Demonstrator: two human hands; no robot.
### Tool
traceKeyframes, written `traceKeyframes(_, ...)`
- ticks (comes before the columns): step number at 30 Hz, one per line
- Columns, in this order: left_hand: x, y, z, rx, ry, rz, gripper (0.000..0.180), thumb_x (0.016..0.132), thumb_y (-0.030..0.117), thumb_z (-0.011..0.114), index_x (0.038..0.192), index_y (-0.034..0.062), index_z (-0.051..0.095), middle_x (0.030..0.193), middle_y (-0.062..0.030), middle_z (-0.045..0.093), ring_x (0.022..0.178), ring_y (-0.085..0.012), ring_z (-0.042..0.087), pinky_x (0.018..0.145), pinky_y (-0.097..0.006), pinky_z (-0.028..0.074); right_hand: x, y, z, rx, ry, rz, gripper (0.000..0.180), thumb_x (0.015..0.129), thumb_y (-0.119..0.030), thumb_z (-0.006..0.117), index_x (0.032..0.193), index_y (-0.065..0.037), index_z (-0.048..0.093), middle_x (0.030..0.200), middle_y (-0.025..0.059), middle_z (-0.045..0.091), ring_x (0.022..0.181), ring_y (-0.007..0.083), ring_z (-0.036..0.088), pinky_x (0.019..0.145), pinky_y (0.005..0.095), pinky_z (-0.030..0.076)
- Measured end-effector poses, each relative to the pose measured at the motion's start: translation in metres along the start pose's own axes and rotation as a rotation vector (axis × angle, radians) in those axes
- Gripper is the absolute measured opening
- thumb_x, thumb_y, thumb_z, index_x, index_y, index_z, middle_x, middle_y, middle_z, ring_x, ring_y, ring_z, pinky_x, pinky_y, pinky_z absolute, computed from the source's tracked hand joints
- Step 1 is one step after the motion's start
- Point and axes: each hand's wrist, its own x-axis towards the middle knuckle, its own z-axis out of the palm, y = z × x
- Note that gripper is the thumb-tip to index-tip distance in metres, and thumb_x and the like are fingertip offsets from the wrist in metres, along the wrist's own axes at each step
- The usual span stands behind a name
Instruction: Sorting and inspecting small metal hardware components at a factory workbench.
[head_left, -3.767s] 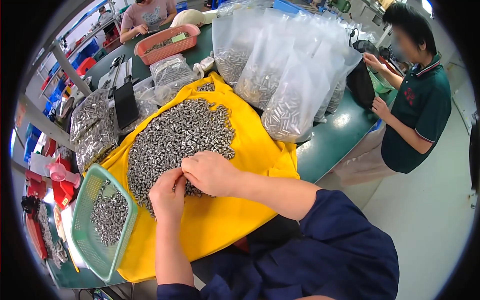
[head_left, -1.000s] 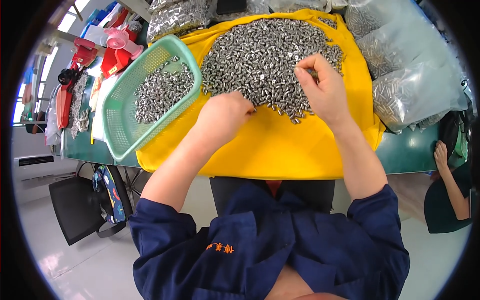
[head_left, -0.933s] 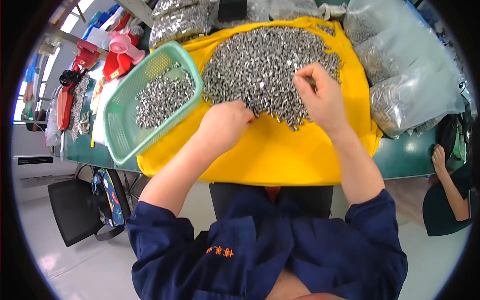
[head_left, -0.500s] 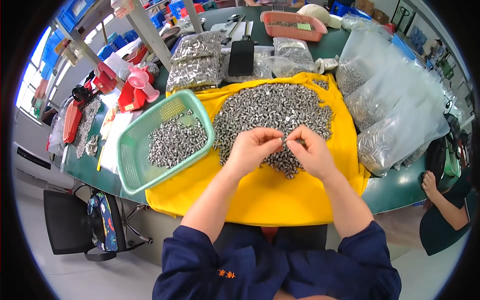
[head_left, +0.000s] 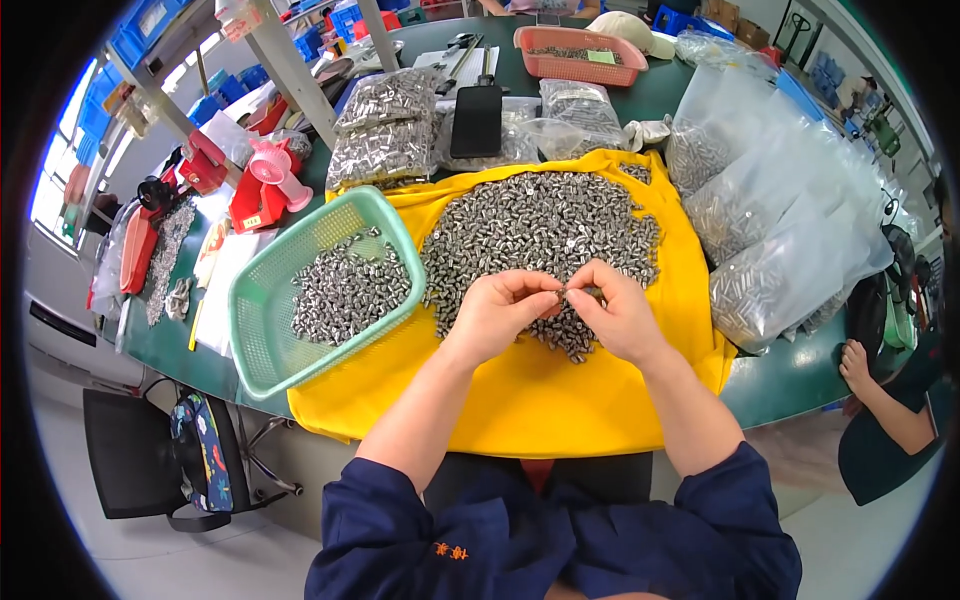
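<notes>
My left hand (head_left: 504, 312) and my right hand (head_left: 615, 312) meet over a pile of small metal parts (head_left: 545, 215), fingertips nearly touching. Both are closed in a pinch. Between them there seems to be one tiny metal part, mostly hidden by the fingers. The pile, of short shiny silver cylinders, lies spread on a yellow cloth (head_left: 480, 420). To the left, a green plastic basket (head_left: 250, 330) holds a smaller heap of the same kind of parts (head_left: 350, 290), its right edge resting on the cloth.
Filled clear bags (head_left: 745, 220) line the right side; more bags (head_left: 385, 125) and a black phone (head_left: 476, 122) lie behind the cloth. A pink basket (head_left: 580, 70) stands farther back. A pink fan (head_left: 280, 172) is at left. Another person's hand (head_left: 856, 368) rests near the right edge.
Both hands stay together over the pile, with slight shifts of the fingers; the right hand's fingers are a little more curled. The whole view has shifted slightly.
</notes>
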Motion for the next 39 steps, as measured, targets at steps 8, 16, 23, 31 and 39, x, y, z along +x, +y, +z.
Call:
traceKeyframes(8, 0.001, -0.008, -0.002, 0.155, 0.068, 0.024, 0.015, 0.078, 0.006, 0.061, 0.092, 0.0006, 0.063, 0.078, -0.0013, 0.063, 0.07, -0.0056, 0.056, 0.06, -0.019, 0.045, 0.0, -0.003, 0.003, -0.215, 0.033, -0.101, 0.004, 0.078, -0.007, 0.055, 0.079, -0.003, 0.052, 0.066, 0.0031, 0.051, 0.056, 0.0101, 0.045, 0.052, 0.0231, 0.037)
traceKeyframes(16, 0.0, -0.002, 0.007, 0.479, 0.153, 0.177, 0.01, 0.075, 0.001, 0.063, 0.085, 0.0002, 0.064, 0.077, -0.0027, 0.064, 0.07, -0.0073, 0.058, 0.064, -0.02, 0.046, 0.001, -0.001, 0.007, -0.411, 0.055, -0.249, 0.008, 0.078, -0.008, 0.052, 0.08, -0.004, 0.045, 0.072, 0.0143, 0.055, 0.069, 0.0341, 0.053, 0.059, 0.0414, 0.042)
traceKeyframes(23, 0.004, -0.008, -0.001, 0.966, 0.28, 0.326, 0.011, 0.077, 0.003, 0.059, 0.086, 0.0022, 0.064, 0.079, -0.008, 0.064, 0.072, -0.0124, 0.061, 0.066, -0.025, 0.047, 0.001, 0.004, 0.007, -0.451, 0.149, -0.205, 0.006, 0.079, -0.01, 0.052, 0.079, -0.005, 0.049, 0.069, 0.0125, 0.056, 0.066, 0.0317, 0.055, 0.057, 0.0391, 0.043)
traceKeyframes(31, 0.005, -0.008, -0.001, 0.044, 0.103, 0.032, 0.015, 0.085, 0.006, 0.052, 0.096, -0.0008, 0.058, 0.089, -0.0058, 0.063, 0.082, -0.0126, 0.06, 0.072, -0.023, 0.047, 0.002, 0.009, 0.004, -0.153, 0.126, -0.131, 0.007, 0.079, -0.009, 0.054, 0.081, -0.003, 0.051, 0.066, 0.0068, 0.055, 0.053, 0.0137, 0.049, 0.049, 0.0261, 0.039)
traceKeyframes(39, 0.004, -0.015, -0.007, -0.282, 0.025, 0.008, 0.014, 0.085, 0.007, 0.053, 0.098, 0.0033, 0.056, 0.088, -0.0034, 0.06, 0.079, -0.0114, 0.057, 0.069, -0.023, 0.047, 0.001, 0.008, 0.009, 0.041, 0.085, -0.098, 0.008, 0.082, -0.01, 0.054, 0.083, -0.002, 0.052, 0.066, 0.0002, 0.052, 0.055, 0.0042, 0.043, 0.049, 0.0208, 0.037)
